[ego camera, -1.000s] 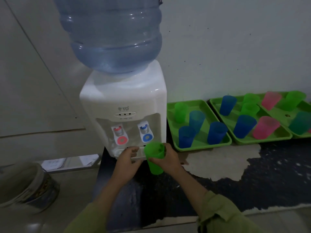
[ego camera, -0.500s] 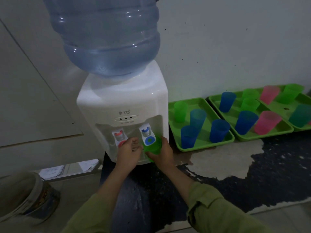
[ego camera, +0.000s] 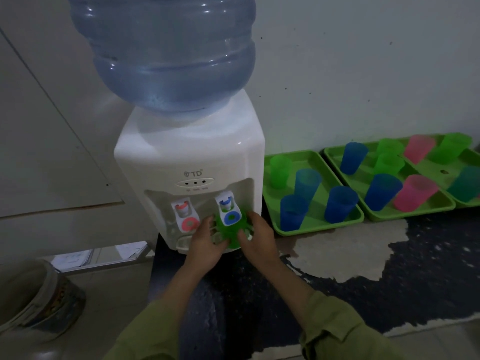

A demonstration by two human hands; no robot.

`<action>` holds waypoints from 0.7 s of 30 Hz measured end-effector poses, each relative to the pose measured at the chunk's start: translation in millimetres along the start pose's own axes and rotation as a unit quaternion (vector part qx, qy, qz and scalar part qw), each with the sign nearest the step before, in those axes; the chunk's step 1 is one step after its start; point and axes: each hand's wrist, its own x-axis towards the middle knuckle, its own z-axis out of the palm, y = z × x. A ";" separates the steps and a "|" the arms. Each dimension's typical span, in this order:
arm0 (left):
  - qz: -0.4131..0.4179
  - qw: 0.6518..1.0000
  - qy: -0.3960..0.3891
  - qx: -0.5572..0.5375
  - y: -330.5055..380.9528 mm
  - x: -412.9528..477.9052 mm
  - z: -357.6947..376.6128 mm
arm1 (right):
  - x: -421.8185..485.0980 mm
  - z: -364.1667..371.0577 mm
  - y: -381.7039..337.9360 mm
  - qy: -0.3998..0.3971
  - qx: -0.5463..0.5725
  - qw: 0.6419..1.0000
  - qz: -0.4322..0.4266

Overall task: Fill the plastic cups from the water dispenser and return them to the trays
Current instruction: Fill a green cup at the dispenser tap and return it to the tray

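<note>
A white water dispenser [ego camera: 192,157] with a big blue bottle [ego camera: 168,50] stands on the dark counter. A green plastic cup [ego camera: 230,233] sits under the blue tap [ego camera: 228,210], pushed up against its lever. My right hand [ego camera: 258,239] grips the cup from the right. My left hand [ego camera: 205,242] holds it from the left, fingers curled round its side. The red tap [ego camera: 185,214] is to the left. To the right lie three green trays, the nearest [ego camera: 315,224] carrying green and blue cups.
The middle tray [ego camera: 405,213] and far tray [ego camera: 467,203] hold blue, green, pink and teal cups. A round metal container [ego camera: 33,300] sits at the lower left. The counter has a pale worn patch [ego camera: 345,253] in front of the trays.
Both hands lifted the green cup from in front of the drip tray up under the blue tap and pushed it against the lever. The view has come closer.
</note>
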 end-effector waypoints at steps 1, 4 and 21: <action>0.000 1.000 -0.005 -0.009 -0.9 0.0 2.6 | 3.4 -0.3 0.9 0.003 -0.036 0.999 -0.011; -0.017 1.000 -0.007 -0.019 -3.0 6.3 10.4 | 18.5 -3.2 -4.8 -0.004 -0.123 0.992 -0.022; -0.037 0.997 0.014 -0.060 -6.7 15.8 18.0 | 26.2 -45.0 -40.8 -0.148 -0.099 0.984 0.022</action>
